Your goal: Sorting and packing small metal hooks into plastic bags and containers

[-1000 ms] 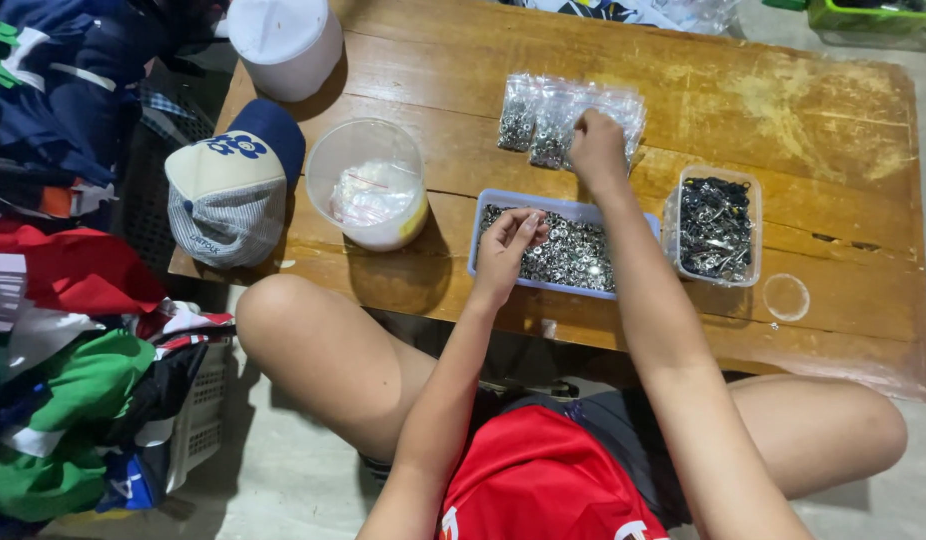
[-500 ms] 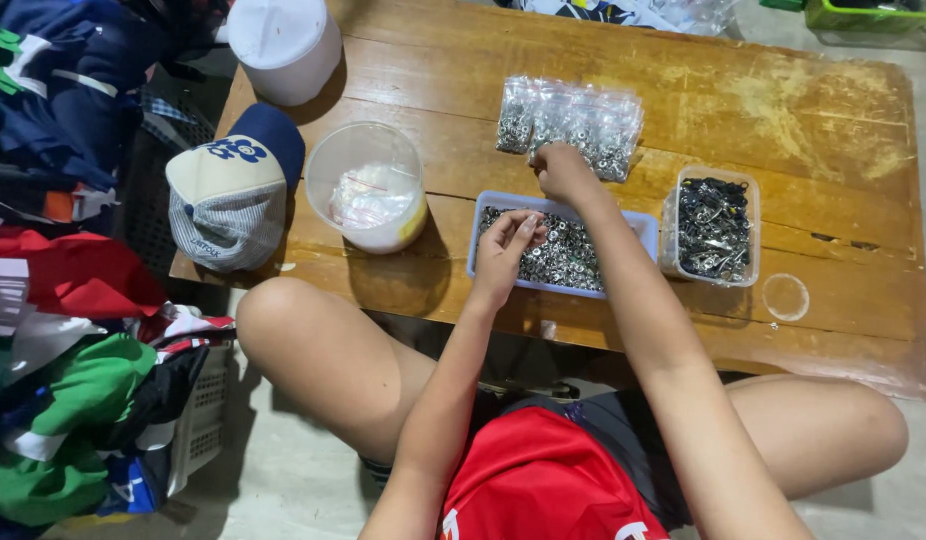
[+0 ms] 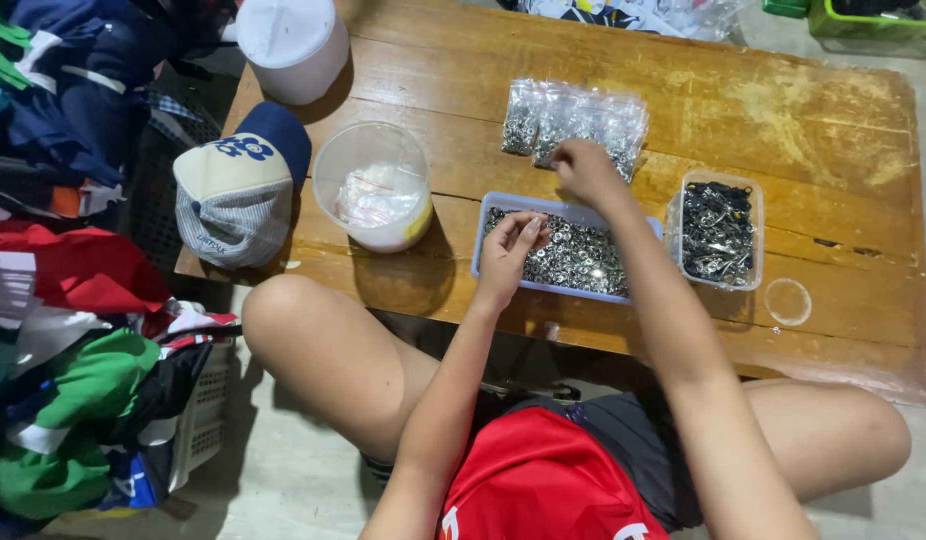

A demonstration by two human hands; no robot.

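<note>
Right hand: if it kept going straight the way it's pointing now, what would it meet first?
The right hand points away across the table, so it would likely run first into the clear bags of small metal parts lying just ahead; whether it already touches them is unclear.

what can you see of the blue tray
The blue tray is a shallow rectangular plastic box with pale blue walls, lying flat near the table's front edge. It is full of small silvery metal pieces. The left hand rests in it at its left end, and the right forearm crosses above its right part. A clear tub of darker metal parts stands just to its right.
</note>
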